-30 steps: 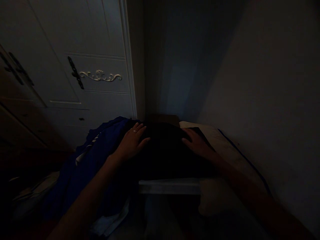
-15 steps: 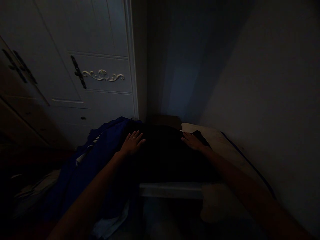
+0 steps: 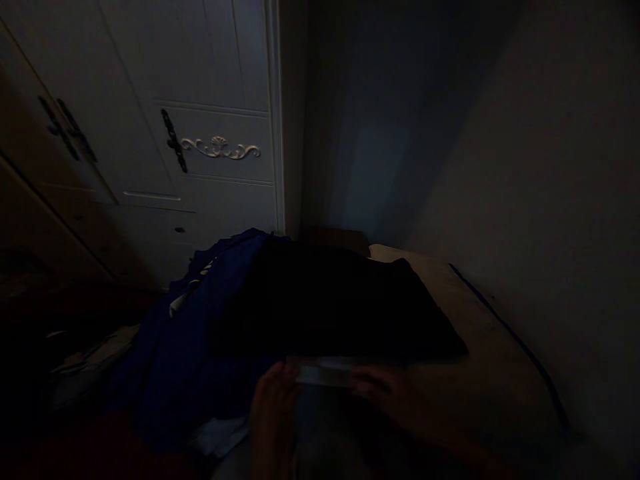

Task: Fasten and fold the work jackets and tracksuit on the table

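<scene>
A black cloth (image 3: 335, 303) lies spread flat, partly over a blue garment (image 3: 170, 353) on its left and a beige padded surface (image 3: 500, 373) on its right. Below the cloth's near edge, my left hand (image 3: 275, 393) has its fingers curled beside a pale edge (image 3: 325, 373). At the right end of that edge is my right hand (image 3: 380, 387), its fingers bent too. Both hands are dark and blurred, and whether anything is between their fingers cannot be made out.
A white wardrobe (image 3: 215, 80) with dark handles stands at the back left. Behind the cloth is a brown object (image 3: 335, 239). A wall (image 3: 550, 167) rises on the right. Pale cloth (image 3: 217, 437) hangs at the lower left.
Both hands have left the top of the black cloth and come back towards me, below its near edge. Their spread fingers are now curled. The view has shifted slightly.
</scene>
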Tool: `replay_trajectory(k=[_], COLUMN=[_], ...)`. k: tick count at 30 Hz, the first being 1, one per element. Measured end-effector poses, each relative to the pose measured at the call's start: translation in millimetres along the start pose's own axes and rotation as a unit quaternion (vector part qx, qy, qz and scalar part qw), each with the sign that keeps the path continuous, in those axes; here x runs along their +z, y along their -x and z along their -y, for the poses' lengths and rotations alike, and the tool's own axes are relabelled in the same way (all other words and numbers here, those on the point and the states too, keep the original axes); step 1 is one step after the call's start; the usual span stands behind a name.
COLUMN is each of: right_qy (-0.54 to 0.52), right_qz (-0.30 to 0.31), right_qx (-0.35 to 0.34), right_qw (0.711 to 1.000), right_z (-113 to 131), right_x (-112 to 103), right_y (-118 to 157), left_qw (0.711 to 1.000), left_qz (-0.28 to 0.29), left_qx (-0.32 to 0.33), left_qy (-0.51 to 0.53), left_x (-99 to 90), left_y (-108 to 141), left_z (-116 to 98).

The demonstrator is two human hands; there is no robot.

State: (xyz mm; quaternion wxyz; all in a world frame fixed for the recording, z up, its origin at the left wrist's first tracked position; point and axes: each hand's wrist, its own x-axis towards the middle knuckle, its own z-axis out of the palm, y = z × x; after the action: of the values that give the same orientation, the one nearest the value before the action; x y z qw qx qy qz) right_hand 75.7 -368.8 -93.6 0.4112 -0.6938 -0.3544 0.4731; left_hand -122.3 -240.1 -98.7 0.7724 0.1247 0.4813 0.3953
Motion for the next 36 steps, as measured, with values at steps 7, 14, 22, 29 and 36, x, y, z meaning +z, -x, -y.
replay_trajectory(k=[7, 14, 22, 29, 36], right_qy=[-0.447, -0.559, -0.307, -0.163, -0.104], right_qz=[-0.046, -0.107, -0.248, -0.231, -0.118], right_qx=[0.068, 0.048, -0.094, -0.115, 0.066], right_qw=[0.891, 0.821, 0.914, 0.952, 0.985], right_z=[-5.7, -7.3, -12.5, -4.5, 4.8], right_x=[22.3, 32.0, -41.8, -128.6, -206.5], right_y=[-15.1, -30.0, -14.7, 2.0, -41.2], left_qw=[0.993, 0.983, 0.997, 1.0, 0.991], left_qz=[0.062, 0.02, -0.015, -0.007, 0.075], left_qx=[-0.102, -0.179, -0.056, -0.011, 0.065], left_qy=[-0.007, -0.033, -0.054, 0.024, 0.085], left_x=[41.8, 68.0, 54.0, 45.2, 51.5], left_y=[-7.4, -7.3, -8.2, -15.3, -24.4], left_z=[-2.5, -11.2, -25.2, -50.2, -61.7])
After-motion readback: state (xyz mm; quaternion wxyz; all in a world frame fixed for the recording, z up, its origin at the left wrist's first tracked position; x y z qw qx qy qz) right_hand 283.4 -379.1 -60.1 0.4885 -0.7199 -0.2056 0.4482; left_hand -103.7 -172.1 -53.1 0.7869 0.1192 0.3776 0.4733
